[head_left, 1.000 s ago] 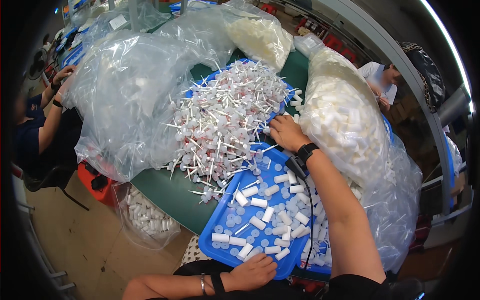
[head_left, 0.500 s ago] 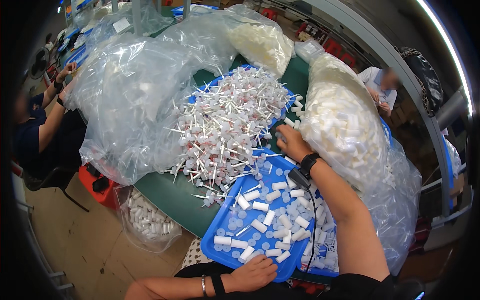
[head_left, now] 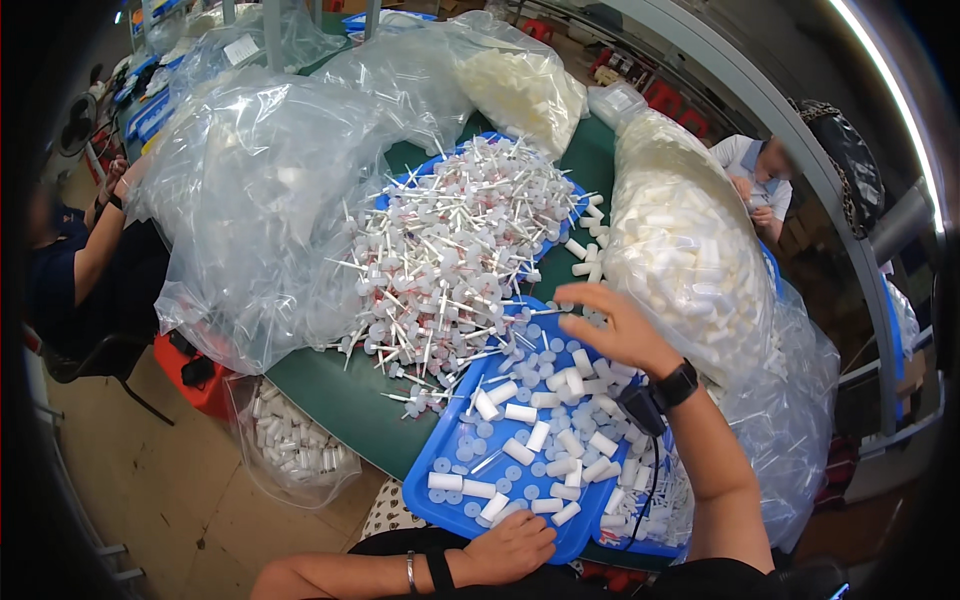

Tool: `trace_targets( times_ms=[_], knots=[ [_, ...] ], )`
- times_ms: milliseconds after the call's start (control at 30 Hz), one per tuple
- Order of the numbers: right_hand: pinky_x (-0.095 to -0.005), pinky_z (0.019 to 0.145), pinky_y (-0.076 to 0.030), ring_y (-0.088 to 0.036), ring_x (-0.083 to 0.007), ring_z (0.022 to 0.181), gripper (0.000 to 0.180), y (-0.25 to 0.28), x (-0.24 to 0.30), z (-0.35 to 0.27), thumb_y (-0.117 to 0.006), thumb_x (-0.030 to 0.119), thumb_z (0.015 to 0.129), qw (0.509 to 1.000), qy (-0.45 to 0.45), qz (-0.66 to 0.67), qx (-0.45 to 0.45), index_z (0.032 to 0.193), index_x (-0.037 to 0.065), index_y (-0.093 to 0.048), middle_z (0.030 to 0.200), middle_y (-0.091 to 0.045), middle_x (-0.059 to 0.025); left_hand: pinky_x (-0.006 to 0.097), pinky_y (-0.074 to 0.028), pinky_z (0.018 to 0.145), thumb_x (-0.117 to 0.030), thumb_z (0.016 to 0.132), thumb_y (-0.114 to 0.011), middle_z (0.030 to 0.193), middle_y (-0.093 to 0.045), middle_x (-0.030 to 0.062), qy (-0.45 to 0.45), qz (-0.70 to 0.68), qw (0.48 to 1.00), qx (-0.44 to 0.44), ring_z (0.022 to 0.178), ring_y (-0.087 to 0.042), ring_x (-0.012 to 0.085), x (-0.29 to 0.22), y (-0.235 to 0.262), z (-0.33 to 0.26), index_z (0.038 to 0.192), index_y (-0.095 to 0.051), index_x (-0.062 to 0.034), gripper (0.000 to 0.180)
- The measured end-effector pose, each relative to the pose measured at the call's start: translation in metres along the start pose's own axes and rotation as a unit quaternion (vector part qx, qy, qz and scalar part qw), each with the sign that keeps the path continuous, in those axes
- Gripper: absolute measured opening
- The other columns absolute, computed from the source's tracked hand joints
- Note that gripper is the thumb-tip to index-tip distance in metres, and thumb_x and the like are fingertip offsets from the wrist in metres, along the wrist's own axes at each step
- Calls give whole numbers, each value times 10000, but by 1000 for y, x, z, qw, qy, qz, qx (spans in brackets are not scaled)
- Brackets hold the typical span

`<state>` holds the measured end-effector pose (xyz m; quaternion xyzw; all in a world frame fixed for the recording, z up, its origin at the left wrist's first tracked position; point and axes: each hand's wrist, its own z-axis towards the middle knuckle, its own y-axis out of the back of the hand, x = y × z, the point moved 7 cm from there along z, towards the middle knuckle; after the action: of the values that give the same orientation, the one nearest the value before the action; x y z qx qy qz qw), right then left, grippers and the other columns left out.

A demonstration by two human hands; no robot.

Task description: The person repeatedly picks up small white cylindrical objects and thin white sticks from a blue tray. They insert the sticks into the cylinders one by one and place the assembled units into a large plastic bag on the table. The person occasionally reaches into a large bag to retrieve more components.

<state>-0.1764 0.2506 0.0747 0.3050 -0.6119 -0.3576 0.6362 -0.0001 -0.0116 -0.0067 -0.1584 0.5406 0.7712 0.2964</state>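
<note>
My right hand [head_left: 620, 328], fingers apart and holding nothing, hangs above the far right part of a blue tray [head_left: 428, 490]. White cylinders [head_left: 520, 412] and translucent discs [head_left: 483, 429] lie scattered in the tray. My left hand [head_left: 513, 546] rests at the tray's near edge with its fingers curled. Whatever may be in those fingers is hidden. Beyond the tray rises a heap of white sticks with translucent discs [head_left: 440, 260], partly in another blue tray [head_left: 572, 212]. Several white cylinders [head_left: 590, 262] lie on the green table just past my right hand.
A large clear bag of white cylinders [head_left: 690, 245] bulges at the right. Big clear plastic bags [head_left: 270, 200] cover the table's left side. A second blue tray [head_left: 640, 545] holds small white parts. Two other people sit at the left and far right.
My right hand has drawn back from the cylinders beside the big bag to over the tray, and its fingers have spread. More cylinders stand under it. My left hand has stayed put.
</note>
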Motion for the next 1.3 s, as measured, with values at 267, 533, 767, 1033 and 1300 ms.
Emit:
trace_targets(
  times_ms=[267,533,767,1033,1300],
  knots=[
    [-569,1233,-215,-257,-502,1488,838,-31,-129,93,-723,403,907,934,-209,-281,-67,1448,-139,-382,1556,-362,-338,321,-448,870,-169,834,-617,861,-513,24,-18,26,999,-5,907,-556,192,1,-3,-1,833,-619,-105,64],
    [-641,1013,-386,-497,-404,1257,540,-30,-180,108,-693,437,910,932,-167,-293,-129,1320,103,-583,1343,-566,-117,316,-433,821,-186,843,-622,847,-489,33,-33,26,997,-59,879,-533,195,0,-1,-1,787,-607,-101,103],
    [-537,867,-457,-592,-417,1045,192,-33,-185,96,-609,169,970,950,-103,-247,-158,1146,96,-589,1160,-605,-147,316,-442,865,-186,832,-617,864,-493,29,-19,25,999,-21,902,-546,187,-2,-1,-3,829,-609,-110,76],
    [-440,821,-498,-618,-380,933,107,-11,-103,50,-630,143,975,970,-17,-137,-199,1018,46,-643,1002,-637,-176,326,-424,854,-168,838,-612,874,-504,38,-20,0,1000,3,907,-544,201,-5,4,0,832,-626,-103,66],
    [-442,896,-545,-693,-378,1028,349,-2,-15,5,-669,288,979,990,-71,-103,-59,1211,31,-708,1162,-718,-198,332,-402,824,-166,853,-615,855,-498,41,-1,1,1000,-18,888,-527,210,-16,0,-9,790,-646,-98,97]
  ],
)
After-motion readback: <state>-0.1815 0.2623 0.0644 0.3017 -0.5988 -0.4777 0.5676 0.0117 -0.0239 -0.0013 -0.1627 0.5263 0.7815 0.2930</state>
